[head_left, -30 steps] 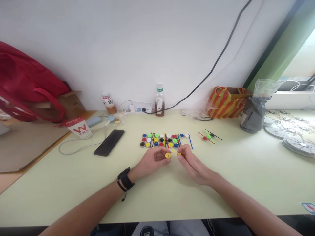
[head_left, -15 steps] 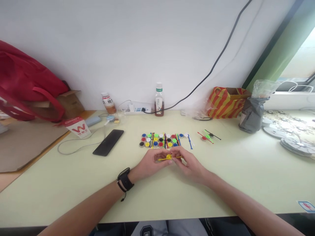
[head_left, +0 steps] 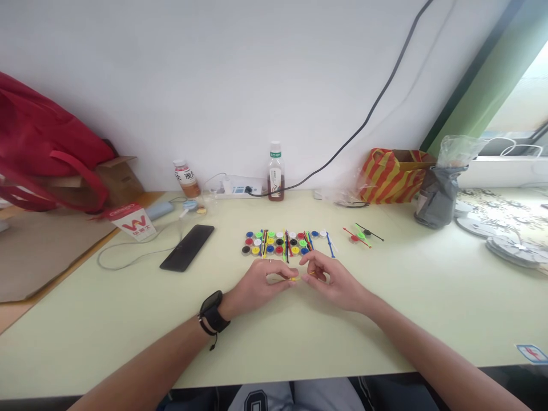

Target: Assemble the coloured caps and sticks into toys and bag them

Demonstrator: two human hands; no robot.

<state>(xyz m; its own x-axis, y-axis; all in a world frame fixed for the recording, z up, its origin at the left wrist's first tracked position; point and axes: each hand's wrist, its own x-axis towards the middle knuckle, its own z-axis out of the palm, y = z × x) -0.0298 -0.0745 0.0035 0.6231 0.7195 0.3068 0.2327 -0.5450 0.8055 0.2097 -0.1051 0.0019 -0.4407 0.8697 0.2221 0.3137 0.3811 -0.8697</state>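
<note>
Between the thumb and index finger of my left hand (head_left: pixel 257 286) is a yellow arrow-shaped spinner (head_left: pixel 293 279), now seen nearly edge-on. My right hand (head_left: pixel 338 285) is curled at the spinner's right end, its thumb and a finger closed on the thin yellow tip while the index finger is lifted. Just beyond my hands lie rows of small coloured discs (head_left: pixel 270 249) with bundles of coloured arrows (head_left: pixel 286 245) between them. To the right sit assembled spinners, one with a red arrow (head_left: pixel 357 237) and one with a black arrow (head_left: pixel 375 236).
A black phone (head_left: pixel 187 248) and a white cable lie left, near a red-and-white box (head_left: pixel 133 222). Along the wall stand two drink bottles (head_left: pixel 276 174), a power strip (head_left: pixel 240 187) and a striped bag (head_left: pixel 394 177). A grey bag (head_left: pixel 436 197) is at the right.
The yellow spinner has tilted from face-up to nearly edge-on. My right index finger has lifted, and the right hand has shifted slightly right, leaving a gap between the hands.
</note>
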